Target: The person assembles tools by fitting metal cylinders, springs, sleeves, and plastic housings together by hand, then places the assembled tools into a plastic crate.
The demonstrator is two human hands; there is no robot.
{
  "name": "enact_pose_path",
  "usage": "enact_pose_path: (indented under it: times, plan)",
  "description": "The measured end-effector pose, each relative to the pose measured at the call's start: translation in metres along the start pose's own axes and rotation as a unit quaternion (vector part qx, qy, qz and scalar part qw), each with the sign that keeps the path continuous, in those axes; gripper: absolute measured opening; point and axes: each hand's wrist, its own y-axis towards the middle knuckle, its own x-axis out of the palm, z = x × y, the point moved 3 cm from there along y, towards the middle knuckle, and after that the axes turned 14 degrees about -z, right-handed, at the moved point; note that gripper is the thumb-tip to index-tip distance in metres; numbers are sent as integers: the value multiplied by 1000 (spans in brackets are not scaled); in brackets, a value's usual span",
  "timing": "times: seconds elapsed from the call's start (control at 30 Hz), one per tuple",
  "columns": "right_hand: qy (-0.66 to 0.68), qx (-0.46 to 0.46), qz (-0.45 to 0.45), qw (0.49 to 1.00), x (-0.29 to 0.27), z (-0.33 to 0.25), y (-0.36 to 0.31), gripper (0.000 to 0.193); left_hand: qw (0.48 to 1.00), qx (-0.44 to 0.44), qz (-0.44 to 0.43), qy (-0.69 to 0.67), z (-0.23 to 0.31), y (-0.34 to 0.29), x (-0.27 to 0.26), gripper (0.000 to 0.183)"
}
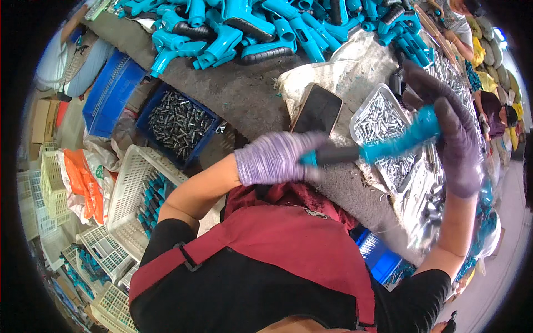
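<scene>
A teal pistol-shaped plastic part with a black section spans the space between my gloved hands, smeared by motion. My left hand, in a purple-and-white knit glove, is closed around its black end. The teal end lies against my right hand, whose purple glove has dark fingers. That hand grips it by the thumb side, with the other fingers reaching upward. Below the part, a white tray holds small silver metal cylinders. Just beyond my left hand lies a black-screened phone.
Teal pistol-shaped housings are heaped along the far side of the table. A blue bin of dark metal pieces stands left, near a white basket with teal parts. Loose silver pieces cover the right side. Other people are at the edges.
</scene>
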Motion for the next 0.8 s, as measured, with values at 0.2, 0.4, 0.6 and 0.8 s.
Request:
enact_pose_path:
  times: [0.2, 0.4, 0.6, 0.8]
  plan:
    - [14, -43, 1, 999, -9, 19, -18, 58, 775, -45, -32, -630, 1, -15, 16, 54]
    - [-23, -35, -37, 998, -12, 35, -33, 67, 915, 42, -210, -342, 25, 5, 32, 62]
    - [-9, -84, 5, 996, -13, 44, -57, 73, 952, -21, -163, -259, 27, 19, 32, 47]
    - [79, -35, 99, 991, -15, 65, -74, 65, 845, -68, -112, -518, 20, 5, 21, 57]
